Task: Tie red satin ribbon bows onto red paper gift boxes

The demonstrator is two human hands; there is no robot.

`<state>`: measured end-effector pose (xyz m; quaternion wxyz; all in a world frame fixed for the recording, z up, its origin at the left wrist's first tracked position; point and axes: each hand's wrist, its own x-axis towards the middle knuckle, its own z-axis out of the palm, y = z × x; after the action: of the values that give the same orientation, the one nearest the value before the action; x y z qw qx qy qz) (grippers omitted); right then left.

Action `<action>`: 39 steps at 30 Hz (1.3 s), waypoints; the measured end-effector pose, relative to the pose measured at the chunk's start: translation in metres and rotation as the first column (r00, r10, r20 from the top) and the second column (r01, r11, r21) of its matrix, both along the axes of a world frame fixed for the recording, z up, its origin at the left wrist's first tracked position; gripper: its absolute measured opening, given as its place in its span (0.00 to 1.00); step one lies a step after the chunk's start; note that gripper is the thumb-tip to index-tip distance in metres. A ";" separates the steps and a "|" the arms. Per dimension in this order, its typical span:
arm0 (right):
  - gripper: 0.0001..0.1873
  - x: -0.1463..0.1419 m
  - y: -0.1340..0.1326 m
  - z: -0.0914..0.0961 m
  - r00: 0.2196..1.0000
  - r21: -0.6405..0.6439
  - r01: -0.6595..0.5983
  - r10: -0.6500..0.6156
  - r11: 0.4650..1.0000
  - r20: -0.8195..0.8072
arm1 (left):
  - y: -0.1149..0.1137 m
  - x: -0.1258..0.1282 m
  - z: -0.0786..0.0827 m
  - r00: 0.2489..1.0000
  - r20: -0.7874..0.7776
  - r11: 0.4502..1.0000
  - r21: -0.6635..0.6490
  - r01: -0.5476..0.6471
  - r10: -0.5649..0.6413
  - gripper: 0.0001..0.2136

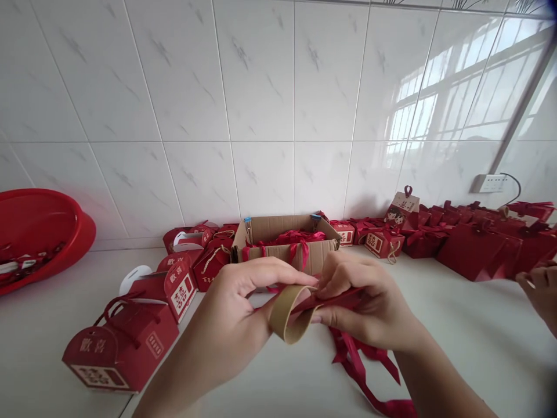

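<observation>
In the middle of the head view, both hands meet around a curled card piece (282,318), tan on its looped band and dark red where it runs into my right hand. My left hand (243,307) is closed on the loop, its thumb pressed against the tan band and its fingers over the top. My right hand (368,299) pinches the red part between thumb and bent fingers. Dark red ribbons (357,366) lie on the white tabletop below my right hand. Just beyond the hands stands an open cardboard box (319,258) with red ribbon (304,237) inside and over its front edge.
Red gift boxes (124,342) with handles line the left. A red basin (85,232) with small items stands far left. More boxes (383,242) and red bags (463,249) crowd the back right. Another person's hand (539,290) is at the right edge. A tiled wall (261,87) rises behind.
</observation>
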<state>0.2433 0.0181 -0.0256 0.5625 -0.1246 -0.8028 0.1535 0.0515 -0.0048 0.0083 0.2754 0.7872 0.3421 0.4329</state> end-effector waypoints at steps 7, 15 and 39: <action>0.12 0.002 0.001 -0.001 1.000 -0.004 0.007 -0.007 1.000 -0.001 | 0.000 0.001 -0.004 0.999 -0.037 0.996 -0.080 -0.040 0.037 0.06; 0.13 0.002 0.000 0.000 1.000 -0.012 0.004 -0.004 1.000 -0.013 | 0.000 0.004 -0.001 1.000 -0.019 0.998 -0.056 -0.011 0.010 0.06; 0.12 0.005 -0.003 0.006 0.999 0.063 0.026 -0.024 0.998 -0.045 | -0.006 0.000 0.000 0.993 -0.020 0.979 -0.171 0.111 -0.116 0.05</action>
<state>0.2481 0.0150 -0.0193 0.5857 -0.1132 -0.7931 0.1234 0.0511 -0.0106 0.0085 0.3606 0.7853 0.3365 0.3741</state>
